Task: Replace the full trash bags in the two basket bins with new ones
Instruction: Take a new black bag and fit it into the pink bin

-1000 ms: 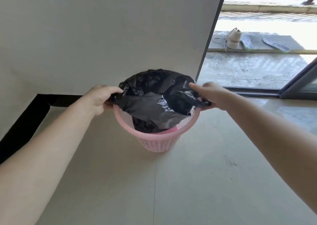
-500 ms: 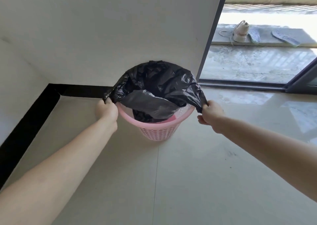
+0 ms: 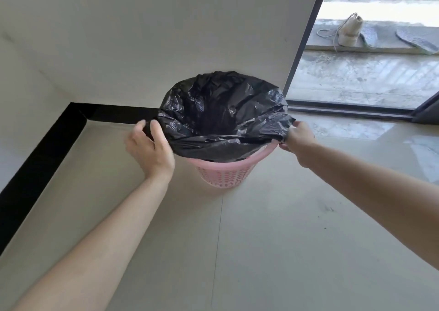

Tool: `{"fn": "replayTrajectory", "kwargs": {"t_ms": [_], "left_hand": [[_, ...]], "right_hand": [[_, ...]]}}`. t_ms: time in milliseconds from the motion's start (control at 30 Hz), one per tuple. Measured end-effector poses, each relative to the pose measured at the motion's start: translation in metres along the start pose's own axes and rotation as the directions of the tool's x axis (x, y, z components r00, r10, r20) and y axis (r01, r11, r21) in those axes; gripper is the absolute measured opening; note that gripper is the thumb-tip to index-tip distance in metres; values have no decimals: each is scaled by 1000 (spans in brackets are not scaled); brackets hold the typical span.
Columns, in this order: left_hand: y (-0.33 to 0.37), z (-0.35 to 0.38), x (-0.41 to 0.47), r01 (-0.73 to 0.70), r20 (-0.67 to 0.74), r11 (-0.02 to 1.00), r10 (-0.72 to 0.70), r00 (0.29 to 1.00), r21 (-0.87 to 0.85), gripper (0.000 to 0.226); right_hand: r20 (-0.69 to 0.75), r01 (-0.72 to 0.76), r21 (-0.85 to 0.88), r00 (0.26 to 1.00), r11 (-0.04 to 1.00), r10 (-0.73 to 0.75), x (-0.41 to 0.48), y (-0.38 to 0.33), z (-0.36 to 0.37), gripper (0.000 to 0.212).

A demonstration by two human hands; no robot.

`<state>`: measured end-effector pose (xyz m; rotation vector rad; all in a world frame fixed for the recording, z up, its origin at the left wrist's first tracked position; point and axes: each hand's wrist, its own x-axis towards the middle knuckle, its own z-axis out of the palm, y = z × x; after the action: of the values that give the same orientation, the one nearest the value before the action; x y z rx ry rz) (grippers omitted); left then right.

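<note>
A: Where is the bin?

B: The pink basket bin (image 3: 225,174) stands on the tiled floor (image 3: 273,239) at about twelve o'clock from the person, close to the white wall (image 3: 166,37). A black trash bag (image 3: 221,118) sits in it, mouth spread wide over the rim.

A: And the hands?

B: The right hand (image 3: 298,137) is at three o'clock of the rim, its fingers pinched closed on the bag's edge and drawing it outward. The left hand (image 3: 148,149) is at nine o'clock; its fingers curl loosely beside the edge, touching it, but I cannot tell whether they actually grip.

A: Why hold it so?

B: Pulling on opposite sides likely stretches the mouth so it can fold down over the rim. At six o'clock the bag already hangs over it.

A: Any room to work?

B: Plenty of bare floor toward the person. Behind, the wall and its black skirting (image 3: 47,149) are near; the sliding door frame (image 3: 306,37) stands at one o'clock.
</note>
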<state>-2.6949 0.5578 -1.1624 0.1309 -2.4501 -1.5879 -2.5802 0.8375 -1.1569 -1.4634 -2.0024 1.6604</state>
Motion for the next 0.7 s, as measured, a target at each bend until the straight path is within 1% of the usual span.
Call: {"fn": "replayTrajectory", "kwargs": {"t_ms": [33,67,100,133,200,233,267,300,333,367,400,433,467,500,567,633,700], "left_hand": [[6,-2,-7,-193,0,978,193,981,77,57],[14,-4,-17,-359,44,926,356,933,120,53],[21,-5,-27,-488,106,863,477,873,133,47],[25,-4,-35,-598,168,791,576,800,131,43],[28,2,-46,-761,258,635,719,645,132,35],[28,5,-50,-806,279,576,759,589,136,31],[27,7,-53,-830,289,540,779,556,142,28],[26,9,-57,-841,291,521,789,541,148,25],[26,10,-60,-850,282,506,802,527,149,22],[25,11,-63,-861,269,488,818,509,144,19],[22,10,-66,-876,254,463,838,482,136,16],[20,9,-68,-896,240,426,863,445,129,13],[18,8,-69,-919,233,372,889,393,129,10],[16,7,-72,-942,239,309,912,332,132,7],[8,8,-78,-974,268,190,939,218,125,9],[1,8,-86,-985,286,127,946,156,117,13],[-5,9,-92,-989,305,90,944,123,119,26]], "right_hand": [[-78,32,18,996,999,-30,-7,-4,1,53],[-159,60,18,986,998,-56,-14,-7,2,51],[-200,78,24,977,997,-72,-22,-8,3,50],[-213,106,19,972,994,-99,-31,-7,4,52],[-215,213,-45,952,976,-218,-52,-7,5,64],[-204,286,-89,932,954,-299,-61,-6,7,69],[-178,357,-148,908,923,-379,-68,-5,8,71],[-140,430,-205,876,879,-461,-72,-1,8,70],[-92,508,-262,833,821,-545,-73,3,8,65],[-48,584,-299,780,754,-623,-72,7,6,54],[-14,636,-316,739,705,-673,-70,12,4,40],[-3,659,-320,718,680,-696,-66,18,2,29],[-11,660,-319,715,681,-699,-63,22,-1,23],[-31,639,-311,733,704,-679,-60,26,-3,21],[-61,579,-252,790,775,-610,-61,28,-4,19],[-90,536,-190,825,822,-559,-62,32,1,13],[-119,496,-132,852,858,-510,-64,32,4,11]]}}
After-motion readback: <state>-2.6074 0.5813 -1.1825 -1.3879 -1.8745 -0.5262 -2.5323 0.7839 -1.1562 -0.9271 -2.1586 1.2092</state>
